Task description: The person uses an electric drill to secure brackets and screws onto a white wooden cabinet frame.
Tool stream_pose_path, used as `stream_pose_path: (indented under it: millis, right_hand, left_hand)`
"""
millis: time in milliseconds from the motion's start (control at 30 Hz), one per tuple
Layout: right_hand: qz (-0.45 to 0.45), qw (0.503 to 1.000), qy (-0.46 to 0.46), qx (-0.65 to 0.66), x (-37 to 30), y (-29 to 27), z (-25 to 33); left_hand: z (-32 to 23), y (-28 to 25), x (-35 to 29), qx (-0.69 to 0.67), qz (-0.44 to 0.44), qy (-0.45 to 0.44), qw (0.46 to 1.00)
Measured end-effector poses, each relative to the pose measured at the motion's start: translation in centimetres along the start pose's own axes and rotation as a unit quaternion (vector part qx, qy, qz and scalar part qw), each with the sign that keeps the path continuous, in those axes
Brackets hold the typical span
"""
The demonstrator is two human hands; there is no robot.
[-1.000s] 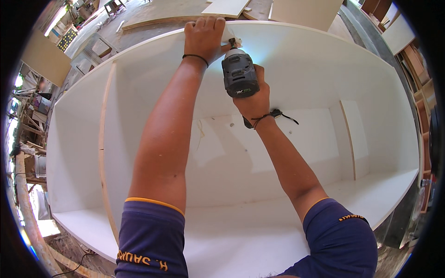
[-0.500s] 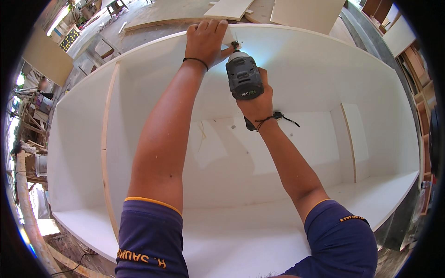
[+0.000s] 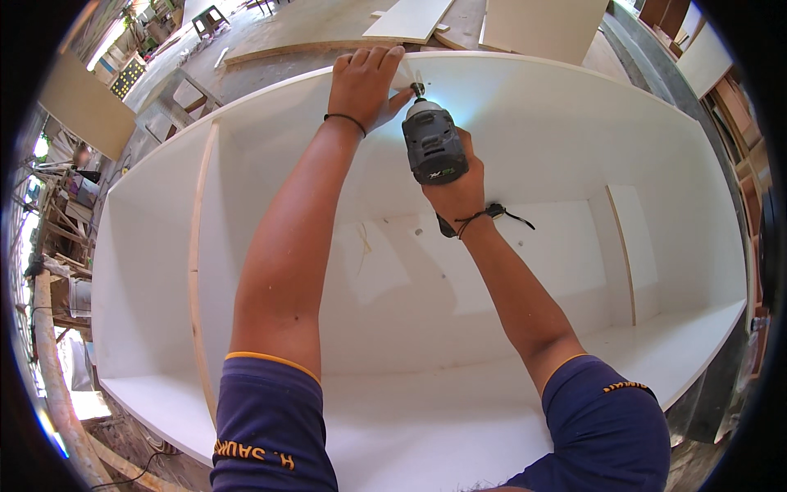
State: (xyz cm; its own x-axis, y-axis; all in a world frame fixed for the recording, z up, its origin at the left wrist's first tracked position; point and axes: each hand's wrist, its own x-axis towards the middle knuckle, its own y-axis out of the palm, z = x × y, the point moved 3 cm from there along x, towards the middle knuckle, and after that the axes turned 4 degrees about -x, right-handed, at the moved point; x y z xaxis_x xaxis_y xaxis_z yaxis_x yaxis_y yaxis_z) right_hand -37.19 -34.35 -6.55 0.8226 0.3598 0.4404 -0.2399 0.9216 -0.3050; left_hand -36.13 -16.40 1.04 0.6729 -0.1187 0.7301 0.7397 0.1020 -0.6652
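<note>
My right hand [image 3: 459, 184] grips a black and grey cordless drill driver [image 3: 433, 148] by its handle. Its lamp lights the inner face of a white cabinet's far panel [image 3: 525, 98]. The bit end of the driver meets that panel near its top edge, at a small fitting [image 3: 418, 87] too small to make out. Just left of the bit, my left hand [image 3: 359, 86] is closed over the panel's top edge, fingers hooked across it and thumb stretched toward the bit. Whether the thumb touches the fitting I cannot tell.
The white cabinet shell lies open side up around my arms. An upright divider [image 3: 197, 262] stands left, a shorter one [image 3: 621, 254] right. Beyond the far edge lie boards [image 3: 410, 18] and a stool [image 3: 211, 20]. A yellowish strand [image 3: 364, 242] lies inside the cabinet.
The view has shifted slightly, so the cabinet sits a little lower in it. Both hands and the driver keep nearly the same place at the far panel.
</note>
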Motion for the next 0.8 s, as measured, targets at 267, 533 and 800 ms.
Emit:
stream_pose_path:
  millis: [267,533,800]
  right_hand:
    - [0.005,1.0,0.009,0.022,0.1,0.1,-0.2]
    - [0.008,1.0,0.023,0.019,-0.2,0.3,-0.1]
    - [-0.003,0.999,-0.001,0.033,0.0,0.4,-0.2]
  left_hand:
    - [-0.9,-0.2,-0.2,0.036,-0.008,-0.034,0.999]
    - [-1.8,1.1,-1.7,0.009,-0.076,-0.013,0.997]
    - [-1.7,1.9,-1.8,-0.048,-0.109,-0.009,0.993]
